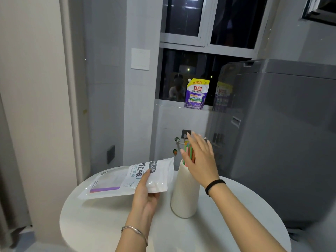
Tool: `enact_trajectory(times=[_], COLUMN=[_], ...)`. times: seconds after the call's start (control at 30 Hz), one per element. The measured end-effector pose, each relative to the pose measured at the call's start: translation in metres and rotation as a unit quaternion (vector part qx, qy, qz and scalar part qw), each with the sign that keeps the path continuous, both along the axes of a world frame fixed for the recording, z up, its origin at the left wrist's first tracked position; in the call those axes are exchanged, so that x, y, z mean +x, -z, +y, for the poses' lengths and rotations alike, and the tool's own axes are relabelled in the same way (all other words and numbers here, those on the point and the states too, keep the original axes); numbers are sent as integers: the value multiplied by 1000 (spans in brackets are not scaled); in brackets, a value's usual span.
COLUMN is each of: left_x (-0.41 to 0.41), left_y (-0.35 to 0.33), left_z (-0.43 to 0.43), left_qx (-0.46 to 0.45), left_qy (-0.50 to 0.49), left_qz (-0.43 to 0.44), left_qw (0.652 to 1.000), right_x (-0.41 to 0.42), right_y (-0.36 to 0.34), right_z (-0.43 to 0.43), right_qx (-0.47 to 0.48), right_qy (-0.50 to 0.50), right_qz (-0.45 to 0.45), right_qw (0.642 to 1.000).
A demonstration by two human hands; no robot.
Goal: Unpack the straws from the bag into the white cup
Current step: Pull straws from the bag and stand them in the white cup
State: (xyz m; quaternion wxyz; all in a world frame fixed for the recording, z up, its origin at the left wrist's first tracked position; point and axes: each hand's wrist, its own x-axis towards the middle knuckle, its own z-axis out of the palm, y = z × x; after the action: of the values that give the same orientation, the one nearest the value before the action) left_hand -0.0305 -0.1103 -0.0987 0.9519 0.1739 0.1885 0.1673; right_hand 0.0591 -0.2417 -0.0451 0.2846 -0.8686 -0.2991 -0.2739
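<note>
A tall ribbed white cup (184, 191) stands on the round white table (101, 224). Several coloured straws (188, 151) stick up out of it. My right hand (199, 157) is flat with straight fingers, against the straws above the cup's rim. My left hand (145, 190) grips the white straw bag (127, 179) by its right end and holds it level above the table, left of the cup. A purple strip shows through the bag's clear window.
A grey washing machine (283, 135) stands close behind and to the right of the table. A purple and yellow detergent pouch (197, 93) sits on the window sill. A grey wall with a socket is at the left.
</note>
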Motion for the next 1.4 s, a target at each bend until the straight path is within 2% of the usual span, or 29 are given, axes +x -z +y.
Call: enact_trajectory(times=[0.07,0.1,0.17,0.23,0.27,0.33,0.37,0.4,0.43,0.47,0.5,0.63,0.77,0.87,1.0,1.1,1.23,1.4], left_x=[1,2,3,1,0,-1,-1,-2,-3,-3,-4,-4,-6,-7,-9,-11,-13,-16], left_y=[1,2,3,3,3,6,8,8,8,7,6,11,9,6,4,4,4,6], left_z=[1,2,4,6,7,10,11,12,12,13,12,12,13,14,18,22,25,30], left_qx=[3,8,26,64,94,173,216,263,316,372,424,536,550,520,482,418,316,209], left_qy=[-3,-7,-21,-33,-39,-65,-82,-96,-105,-110,-107,-91,-92,-107,-134,-147,-161,-173], left_qz=[1,1,1,19,34,63,68,67,72,84,95,107,105,96,91,98,98,80], left_qw=[1000,1000,999,997,994,981,971,958,940,918,894,833,824,842,861,891,930,959], right_x=[-22,-36,-62,-81,-84,-85,-85,-84,-85,-84,-83,-82,-84,-80,-79,-78,-75,-65], right_y=[4,10,29,47,53,63,66,68,71,75,78,83,90,93,92,87,81,70], right_z=[6,12,28,42,46,53,53,54,54,56,58,66,72,71,65,60,51,34], right_qx=[173,272,445,548,576,617,632,644,652,657,658,638,622,598,492,436,457,520], right_qy=[-42,-54,-52,-40,-45,-82,-105,-123,-139,-151,-158,-187,-149,-89,-32,-44,-44,-19], right_qz=[-18,-12,81,254,353,532,587,619,634,639,641,633,625,617,606,569,505,400], right_qw=[984,961,890,796,736,574,494,432,392,370,363,397,449,505,624,696,731,755])
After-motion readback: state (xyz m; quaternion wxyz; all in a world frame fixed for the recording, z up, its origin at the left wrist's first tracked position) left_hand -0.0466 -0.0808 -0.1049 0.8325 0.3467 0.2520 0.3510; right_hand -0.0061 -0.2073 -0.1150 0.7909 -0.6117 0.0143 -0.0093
